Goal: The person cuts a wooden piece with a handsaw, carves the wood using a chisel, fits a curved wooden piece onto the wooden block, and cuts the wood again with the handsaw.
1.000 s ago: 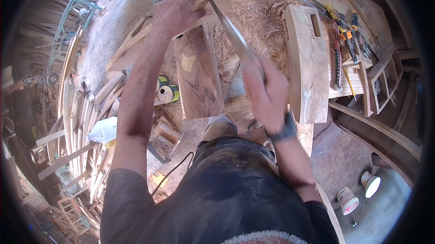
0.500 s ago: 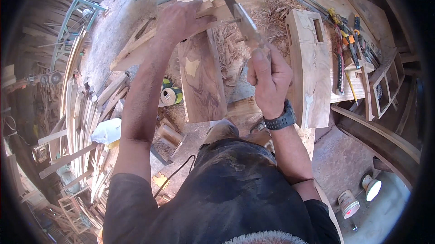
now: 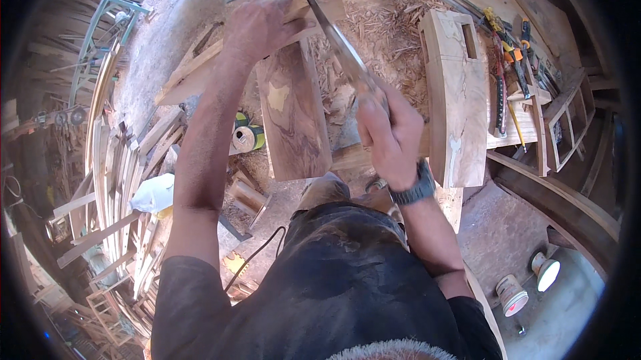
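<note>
My right hand [image 3: 392, 129] is closed around the handle end of a handsaw, whose long, narrow metal blade [image 3: 328, 29] slants away up to the left. The blade crosses the end of a pale wooden board [image 3: 190, 78]; whether it touches the wood I cannot tell. My left hand [image 3: 259, 29] clasps that board near the blade, thumb on the near side. Below it a broad wooden plank [image 3: 294, 116] with a pale patch points toward me. To the right lies a thick timber [image 3: 457, 103] with a mortise cut near its far end.
Wood chips [image 3: 394, 19] litter the bench's far part. Pliers and screwdrivers [image 3: 511, 53] lie on the right. A yellow-green can [image 3: 247, 138] sits left of the plank. Scrap strips [image 3: 110, 193] pile up on the left. Two buckets [image 3: 513, 293] stand on the floor at the lower right.
My right hand has shifted slightly left and nearer to me with the saw. The blade has turned and now shows more edge-on. My left hand keeps its hold on the board.
</note>
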`<action>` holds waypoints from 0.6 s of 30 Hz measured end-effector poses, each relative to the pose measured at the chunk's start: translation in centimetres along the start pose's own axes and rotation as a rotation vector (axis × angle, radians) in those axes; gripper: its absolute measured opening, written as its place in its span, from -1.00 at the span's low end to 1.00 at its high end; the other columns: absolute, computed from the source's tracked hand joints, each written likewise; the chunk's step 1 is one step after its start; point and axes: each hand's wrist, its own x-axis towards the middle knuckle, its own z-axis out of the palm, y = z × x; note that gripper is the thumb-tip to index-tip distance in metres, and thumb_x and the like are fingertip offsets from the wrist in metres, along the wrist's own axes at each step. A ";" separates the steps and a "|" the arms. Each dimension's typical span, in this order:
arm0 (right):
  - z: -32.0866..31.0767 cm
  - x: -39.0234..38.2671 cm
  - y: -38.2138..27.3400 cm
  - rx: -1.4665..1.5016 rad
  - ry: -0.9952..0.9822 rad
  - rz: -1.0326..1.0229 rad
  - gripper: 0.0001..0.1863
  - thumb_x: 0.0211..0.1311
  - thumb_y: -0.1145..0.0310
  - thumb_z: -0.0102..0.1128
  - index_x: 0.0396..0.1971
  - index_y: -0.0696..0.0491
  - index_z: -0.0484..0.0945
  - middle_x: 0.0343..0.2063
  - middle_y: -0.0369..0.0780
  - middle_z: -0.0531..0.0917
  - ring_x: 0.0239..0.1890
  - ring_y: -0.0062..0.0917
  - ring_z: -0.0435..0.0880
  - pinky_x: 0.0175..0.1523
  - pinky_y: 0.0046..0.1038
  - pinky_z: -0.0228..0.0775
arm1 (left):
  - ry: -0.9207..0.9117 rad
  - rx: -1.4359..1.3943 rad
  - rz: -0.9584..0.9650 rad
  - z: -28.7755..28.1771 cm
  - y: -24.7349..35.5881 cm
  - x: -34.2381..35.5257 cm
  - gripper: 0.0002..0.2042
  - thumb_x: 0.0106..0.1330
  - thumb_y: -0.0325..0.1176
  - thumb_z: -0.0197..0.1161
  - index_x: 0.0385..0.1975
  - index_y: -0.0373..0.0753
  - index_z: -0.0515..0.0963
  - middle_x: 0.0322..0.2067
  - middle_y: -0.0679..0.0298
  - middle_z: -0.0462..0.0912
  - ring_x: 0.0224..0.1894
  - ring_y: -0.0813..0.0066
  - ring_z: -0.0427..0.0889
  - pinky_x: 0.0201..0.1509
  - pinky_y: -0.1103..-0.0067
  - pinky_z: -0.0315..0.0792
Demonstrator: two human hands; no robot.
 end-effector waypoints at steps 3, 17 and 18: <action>1.1 3.2 1.0 0.008 -0.061 -0.051 -0.51 0.42 0.23 0.19 0.17 0.29 0.56 -0.38 -0.08 0.73 -0.28 -0.57 0.68 -0.14 -0.45 0.51 | -0.020 0.019 -0.014 -0.2 0.2 0.0 -0.50 0.23 0.10 0.41 -0.02 -0.16 0.66 -0.30 0.04 0.74 -0.19 -0.04 0.72 -0.08 0.19 0.58; -0.6 -1.4 -0.2 -0.054 -0.046 -0.083 -0.50 0.40 0.26 0.20 0.21 0.26 0.52 -0.41 -0.01 0.71 -0.44 -0.42 0.69 -0.24 -0.42 0.52 | -0.025 -0.015 -0.025 -0.4 0.3 0.2 -0.51 0.21 0.11 0.41 -0.07 -0.17 0.67 -0.29 0.02 0.74 -0.16 -0.02 0.73 -0.04 0.16 0.56; 0.2 0.7 0.4 -0.106 -0.021 -0.150 -0.51 0.41 0.26 0.20 0.20 0.26 0.53 -0.42 0.00 0.70 -0.46 -0.41 0.68 -0.25 -0.41 0.52 | -0.068 -0.008 -0.024 -0.4 0.3 0.2 -0.51 0.21 0.11 0.41 -0.07 -0.17 0.67 -0.28 0.02 0.74 -0.15 -0.02 0.72 -0.04 0.16 0.56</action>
